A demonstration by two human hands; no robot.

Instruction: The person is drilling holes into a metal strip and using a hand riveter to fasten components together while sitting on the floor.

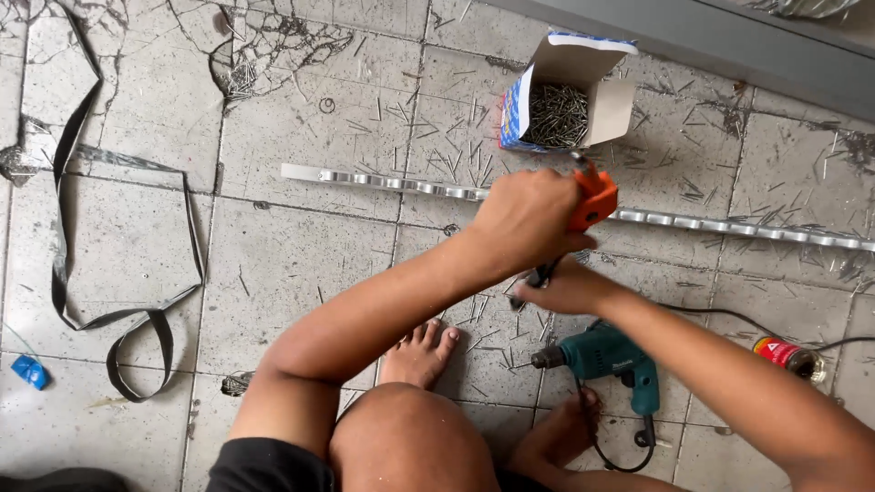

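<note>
Box [571, 91] open, full of rivets [558, 116]. My left hand [524, 219] grips orange riveter [592, 202]; right hand [570, 290] clasps its lower handle.

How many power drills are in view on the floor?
1. A teal electric drill with a black cord lies on the tiled floor just below the right hand, beside the person's feet. None other shows; the arms could hide something.

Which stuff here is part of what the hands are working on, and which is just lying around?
In use:
- left hand gripping orange-handled riveting tool
- right hand on the tool's lower handle
- long metal strip
- open box of rivets

Lying about:
- teal power drill
- black strap loop
- red-labelled can
- small blue scrap
</note>
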